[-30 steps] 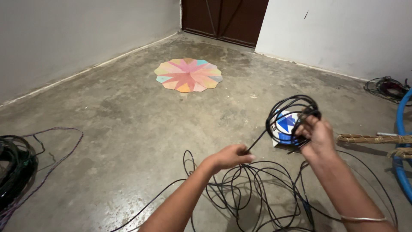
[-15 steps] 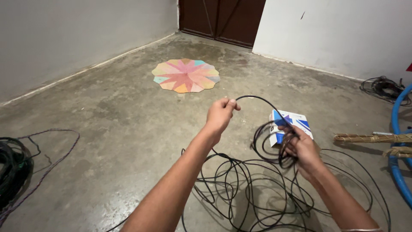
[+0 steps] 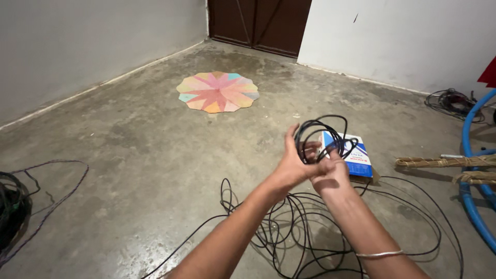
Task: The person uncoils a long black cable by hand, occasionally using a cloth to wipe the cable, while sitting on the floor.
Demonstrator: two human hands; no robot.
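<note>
Thin black cable [image 3: 321, 135] was wound into a small round coil held up above the floor [image 3: 129, 155], its remainder trailing down into loose tangled loops there.

Views: one only, the head camera; nothing is shared with a second view.
Position: worn on the person's head, above the floor [image 3: 129, 170].
Facing: forward and down, towards the far corner with the door [image 3: 258, 23].
Nearness: close to the hands, left [image 3: 294, 165] and right [image 3: 330, 173], which meet mid-frame; both forearms enter from the bottom edge.
Reach: takes in both walls and the floor well beyond.
</note>
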